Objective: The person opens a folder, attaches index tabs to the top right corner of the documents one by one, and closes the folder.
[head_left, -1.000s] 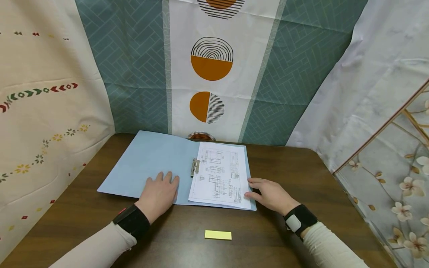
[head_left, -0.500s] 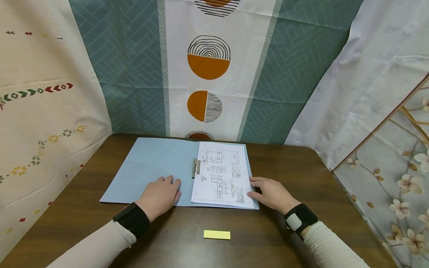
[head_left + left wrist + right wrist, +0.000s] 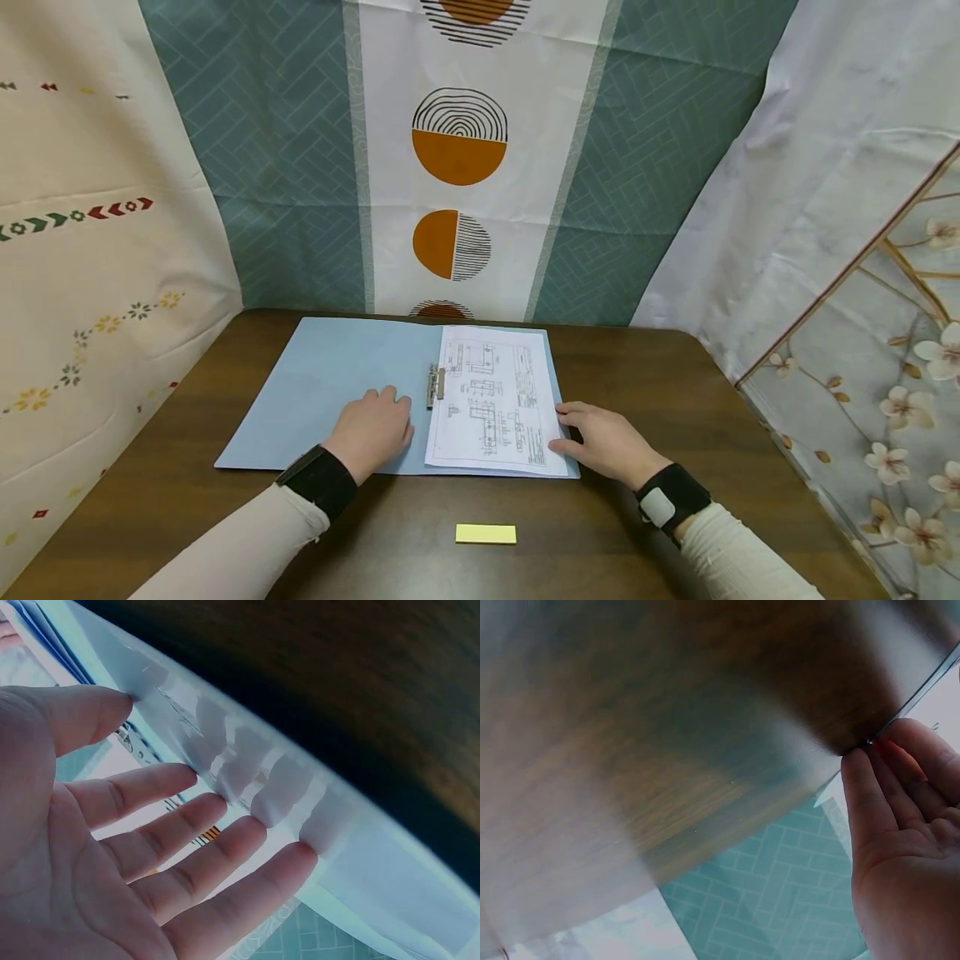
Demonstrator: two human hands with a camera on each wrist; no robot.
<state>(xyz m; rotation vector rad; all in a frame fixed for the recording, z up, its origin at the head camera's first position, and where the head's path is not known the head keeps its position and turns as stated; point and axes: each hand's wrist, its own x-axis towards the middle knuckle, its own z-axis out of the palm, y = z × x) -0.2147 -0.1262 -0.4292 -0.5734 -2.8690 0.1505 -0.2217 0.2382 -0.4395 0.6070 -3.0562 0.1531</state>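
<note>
A light blue clip folder (image 3: pixel 330 375) lies spread open on the table, its two covers flat. White sheets (image 3: pixel 491 408) printed with technical drawings sit on its right half, beside a metal clip (image 3: pixel 432 387) near the fold. My left hand (image 3: pixel 371 429) rests palm down on the lower part of the left cover; in the left wrist view its fingers (image 3: pixel 240 892) are extended, with fingertips on the glossy surface. At the right edge of the folder, my right hand (image 3: pixel 607 440) touches the border with thumb over the paper's side and fingers along the edge (image 3: pixel 870 742).
A yellow sticky-note pad (image 3: pixel 486 534) lies on the brown wooden table (image 3: pixel 405 542), in front of the folder. Patterned cloths hang behind the table (image 3: pixel 459 150) and at both sides. Each wrist wears a black band (image 3: pixel 318 483).
The left cover has come down flat onto the table. My left hand has shifted slightly right on it, while my right hand stays at the folder's right edge. The head view has shifted slightly.
</note>
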